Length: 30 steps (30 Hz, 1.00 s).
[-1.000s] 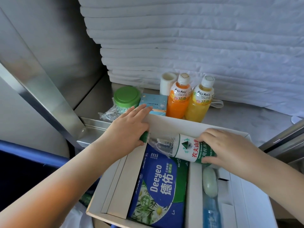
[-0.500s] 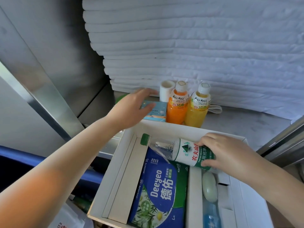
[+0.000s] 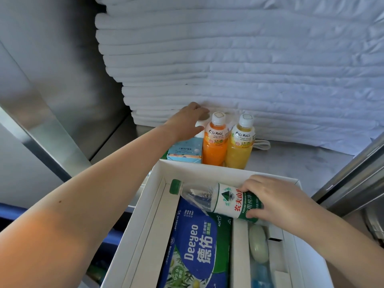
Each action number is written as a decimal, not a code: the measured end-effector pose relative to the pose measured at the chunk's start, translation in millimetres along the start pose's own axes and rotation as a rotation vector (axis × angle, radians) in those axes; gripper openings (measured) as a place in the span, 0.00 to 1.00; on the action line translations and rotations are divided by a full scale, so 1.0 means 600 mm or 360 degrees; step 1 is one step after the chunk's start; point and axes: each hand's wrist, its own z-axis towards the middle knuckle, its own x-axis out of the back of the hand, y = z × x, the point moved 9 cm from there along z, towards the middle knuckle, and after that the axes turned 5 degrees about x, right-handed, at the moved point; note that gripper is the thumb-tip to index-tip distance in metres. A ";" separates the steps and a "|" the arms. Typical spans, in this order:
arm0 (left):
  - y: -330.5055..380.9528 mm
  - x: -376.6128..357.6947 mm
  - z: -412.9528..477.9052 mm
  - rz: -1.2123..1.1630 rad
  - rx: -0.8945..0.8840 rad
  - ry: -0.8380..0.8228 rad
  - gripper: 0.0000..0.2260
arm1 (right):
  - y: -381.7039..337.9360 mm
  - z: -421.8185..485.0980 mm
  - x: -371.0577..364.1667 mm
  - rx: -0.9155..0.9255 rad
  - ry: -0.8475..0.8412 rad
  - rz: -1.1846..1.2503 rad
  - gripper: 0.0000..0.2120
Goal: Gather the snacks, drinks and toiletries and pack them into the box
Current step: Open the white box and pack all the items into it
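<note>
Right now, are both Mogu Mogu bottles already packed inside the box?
No: the orange bottle and yellow bottle stand on the counter behind the box.

Stack of folded white bedding [image 3: 239,65] — fills upper centre and right of frame, resting on a grey metal shelf [image 3: 291,161]. Brushed-steel wall panel [image 3: 52,48], upper left. Metal rail [image 3: 351,173] at right edge. Soft, cool daylight throughout.

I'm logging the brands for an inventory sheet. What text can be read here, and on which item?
"MOGU MOGU": orange drink bottle.
"MOGU MOGU": yellow drink bottle.
"Deeyeo", "德佑", "99.9": blue wipes pack in the box.
"农夫山泉", "PURIFIED DRINKING": water bottle under the right hand.
Small print on the light blue carton and the bottles' flavour lines: too blurred to read.
</note>
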 end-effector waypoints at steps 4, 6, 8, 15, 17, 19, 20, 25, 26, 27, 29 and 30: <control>-0.007 0.004 0.001 -0.0043 0.0045 0.0117 0.24 | 0.002 0.001 -0.002 0.0002 0.0007 -0.0042 0.24; -0.011 0.009 -0.001 -0.0080 0.0084 0.0143 0.27 | 0.003 0.001 -0.003 -0.0002 0.0001 -0.0051 0.24; -0.016 0.017 -0.007 -0.0155 0.0109 0.0162 0.30 | 0.004 0.002 -0.004 -0.0003 -0.0006 -0.0062 0.24; -0.039 0.074 -0.070 -0.0400 0.0137 0.0377 0.26 | 0.005 0.003 -0.008 -0.0003 -0.0026 -0.0075 0.23; -0.043 0.093 -0.096 -0.0443 0.0137 0.0469 0.25 | 0.005 0.003 -0.008 0.0001 -0.0023 -0.0080 0.23; -0.045 0.114 -0.123 -0.0456 0.0136 0.0543 0.24 | 0.004 0.003 -0.007 0.0006 -0.0018 -0.0093 0.23; -0.046 0.124 -0.137 -0.0473 0.0137 0.0571 0.24 | 0.004 0.003 -0.007 0.0008 -0.0018 -0.0098 0.23; -0.026 0.179 -0.227 -0.0457 0.0044 0.0727 0.24 | 0.001 0.003 -0.007 0.0028 -0.0011 -0.0076 0.23; -0.017 0.187 -0.246 -0.0411 0.0015 0.0742 0.24 | 0.001 0.003 -0.006 0.0032 -0.0007 -0.0069 0.23; -0.007 0.192 -0.267 -0.0361 -0.0019 0.0751 0.24 | 0.001 0.003 -0.006 0.0036 -0.0005 -0.0063 0.23; 0.012 0.198 -0.306 -0.0257 -0.0102 0.0759 0.23 | 0.001 0.002 -0.005 0.0037 -0.0001 -0.0048 0.23; 0.021 0.198 -0.324 -0.0195 -0.0146 0.0756 0.23 | 0.002 0.002 -0.005 0.0035 0.0003 -0.0039 0.23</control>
